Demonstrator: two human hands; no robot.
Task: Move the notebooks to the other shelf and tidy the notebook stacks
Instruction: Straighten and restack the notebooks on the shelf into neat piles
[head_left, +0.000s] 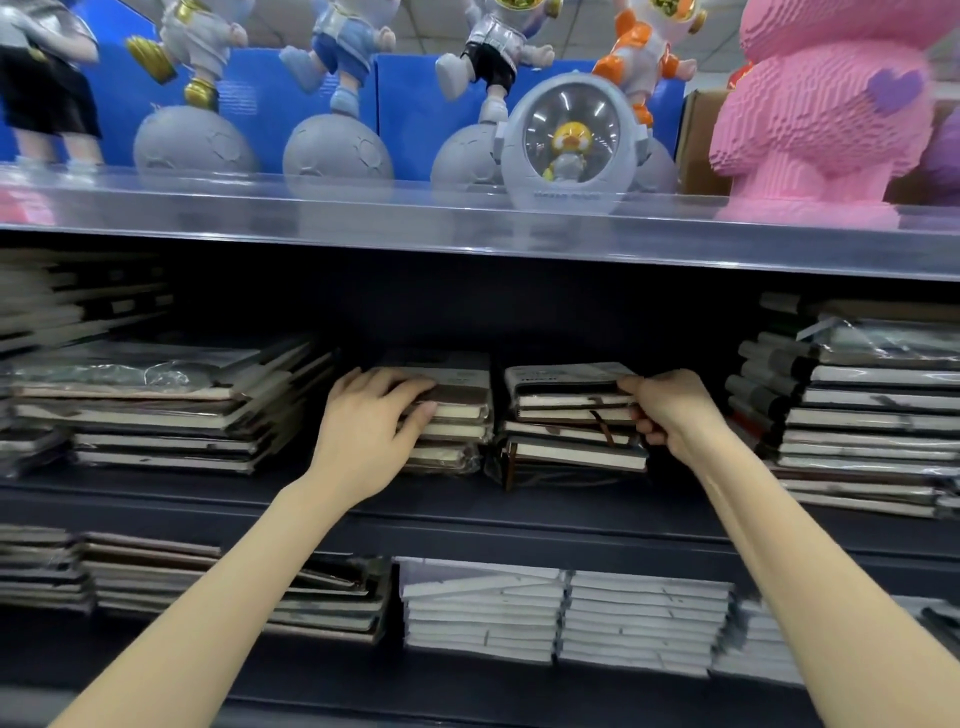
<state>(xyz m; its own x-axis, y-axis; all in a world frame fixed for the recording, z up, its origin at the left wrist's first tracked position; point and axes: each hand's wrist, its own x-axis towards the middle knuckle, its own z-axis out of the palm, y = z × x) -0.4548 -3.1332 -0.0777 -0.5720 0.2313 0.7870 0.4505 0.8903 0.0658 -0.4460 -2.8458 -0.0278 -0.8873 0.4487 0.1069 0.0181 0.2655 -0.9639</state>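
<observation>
Two small stacks of wrapped notebooks stand side by side in the middle of the dark middle shelf. My left hand grips the top notebook of the left stack, fingers over its cover and thumb under its edge. My right hand holds the right side of the upper notebooks of the right stack, thumb on top and fingers curled against the page edges. The right stack has brown elastic straps and leans a little unevenly.
Wider notebook piles lie at the left and right of the same shelf. The lower shelf holds white-edged stacks and darker ones. Above, a clear-fronted shelf carries astronaut figures and a pink block figure.
</observation>
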